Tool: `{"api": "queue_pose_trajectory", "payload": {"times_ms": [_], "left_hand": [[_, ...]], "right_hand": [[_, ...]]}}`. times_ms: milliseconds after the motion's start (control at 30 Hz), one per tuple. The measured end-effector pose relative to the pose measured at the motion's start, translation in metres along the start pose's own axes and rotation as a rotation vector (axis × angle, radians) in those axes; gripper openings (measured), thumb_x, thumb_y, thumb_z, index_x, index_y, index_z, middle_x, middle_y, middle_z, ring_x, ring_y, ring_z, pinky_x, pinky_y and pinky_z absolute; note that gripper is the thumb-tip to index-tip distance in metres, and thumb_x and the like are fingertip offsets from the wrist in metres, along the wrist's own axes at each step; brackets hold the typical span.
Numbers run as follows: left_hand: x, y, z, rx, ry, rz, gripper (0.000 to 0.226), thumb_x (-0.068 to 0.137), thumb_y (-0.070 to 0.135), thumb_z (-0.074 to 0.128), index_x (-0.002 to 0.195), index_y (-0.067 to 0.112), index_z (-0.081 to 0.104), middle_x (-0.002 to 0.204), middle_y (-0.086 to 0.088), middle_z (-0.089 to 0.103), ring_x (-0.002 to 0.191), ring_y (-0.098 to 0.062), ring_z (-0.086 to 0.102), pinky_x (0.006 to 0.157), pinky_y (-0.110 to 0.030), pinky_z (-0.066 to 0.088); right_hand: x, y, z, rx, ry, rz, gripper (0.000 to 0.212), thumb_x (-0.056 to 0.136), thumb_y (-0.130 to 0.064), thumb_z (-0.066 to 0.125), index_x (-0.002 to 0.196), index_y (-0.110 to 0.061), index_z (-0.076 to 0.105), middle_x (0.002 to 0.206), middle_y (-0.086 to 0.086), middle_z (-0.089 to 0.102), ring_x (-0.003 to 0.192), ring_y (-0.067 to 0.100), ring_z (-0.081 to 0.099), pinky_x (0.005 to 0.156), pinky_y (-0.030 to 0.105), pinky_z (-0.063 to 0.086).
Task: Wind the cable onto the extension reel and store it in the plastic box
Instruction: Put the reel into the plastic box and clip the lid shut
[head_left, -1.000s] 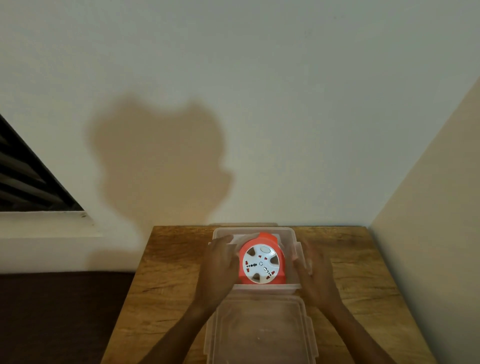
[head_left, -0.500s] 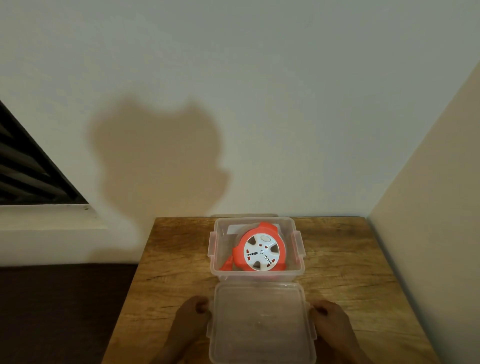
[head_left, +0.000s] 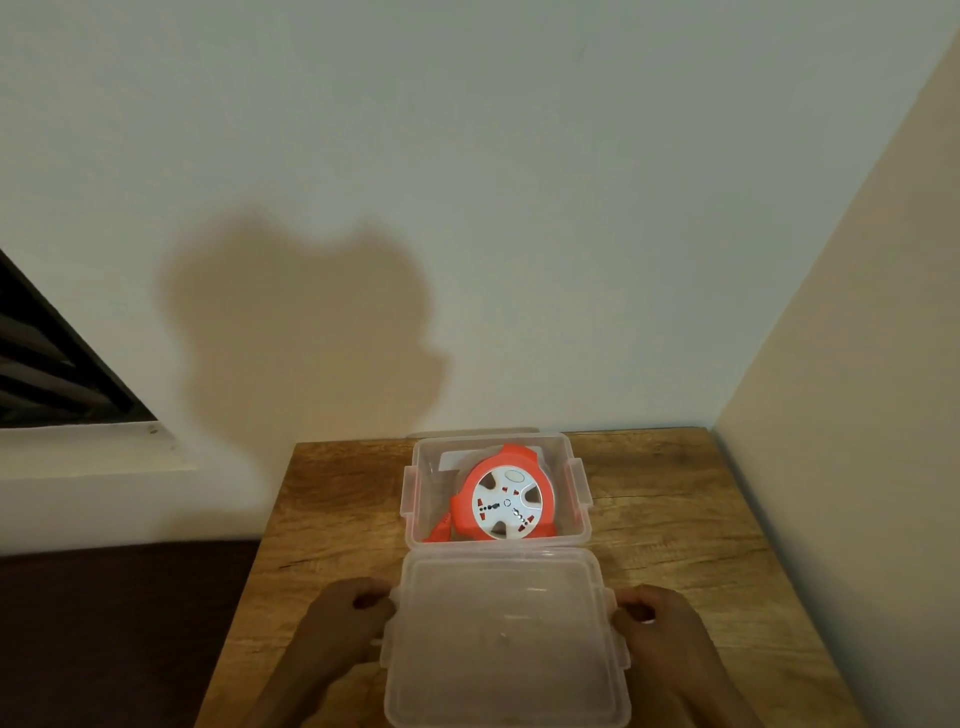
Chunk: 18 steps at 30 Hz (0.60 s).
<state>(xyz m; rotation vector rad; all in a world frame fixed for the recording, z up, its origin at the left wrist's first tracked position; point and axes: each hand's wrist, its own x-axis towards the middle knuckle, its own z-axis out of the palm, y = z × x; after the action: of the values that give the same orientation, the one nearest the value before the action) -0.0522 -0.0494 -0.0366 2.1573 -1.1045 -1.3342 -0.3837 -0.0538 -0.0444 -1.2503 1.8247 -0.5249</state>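
The orange extension reel (head_left: 501, 499) with a white socket face lies inside the clear plastic box (head_left: 582, 493) at the back middle of the wooden table. An orange plug end shows in the box's near left corner. The clear lid (head_left: 504, 639) sits in front of the box, nearer to me. My left hand (head_left: 343, 623) grips the lid's left edge with curled fingers. At the opposite side my right hand (head_left: 660, 631) holds the right edge the same way.
The wooden table (head_left: 675, 530) stands in a corner, with a white wall behind and a beige wall (head_left: 857, 415) close on the right. A dark window vent (head_left: 47, 364) is at the left. Dark floor lies left of the table.
Both hands have left the sides of the box and come back toward me to the lid, taking hold of its left and right edges. The reel stays in the box.
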Motion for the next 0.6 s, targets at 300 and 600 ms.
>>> {"api": "queue_pose_trajectory", "payload": {"times_ms": [300,600], "left_hand": [[-0.027,0.041,-0.046,-0.078,-0.040,0.040,0.016,0.094,0.002,0.070,0.097,0.015,0.078,0.085,-0.002,0.083,0.076,-0.018,0.080,0.054,-0.025,0.061],[0.002,0.081,-0.052,-0.146,0.048,0.227,0.035,0.089,-0.009,0.070,0.091,0.025,0.080,0.086,0.002,0.083,0.071,-0.009,0.079,0.053,-0.023,0.061]], "right_hand": [[-0.014,-0.045,-0.044,0.084,-0.044,-0.054,0.016,0.086,-0.010,0.071,0.083,-0.025,0.075,0.073,-0.010,0.075,0.064,0.005,0.071,0.052,0.019,0.052],[0.031,-0.085,-0.067,0.247,-0.004,-0.172,0.013,0.089,-0.008,0.069,0.093,-0.018,0.077,0.081,-0.001,0.077,0.074,0.019,0.074,0.063,0.035,0.061]]}}
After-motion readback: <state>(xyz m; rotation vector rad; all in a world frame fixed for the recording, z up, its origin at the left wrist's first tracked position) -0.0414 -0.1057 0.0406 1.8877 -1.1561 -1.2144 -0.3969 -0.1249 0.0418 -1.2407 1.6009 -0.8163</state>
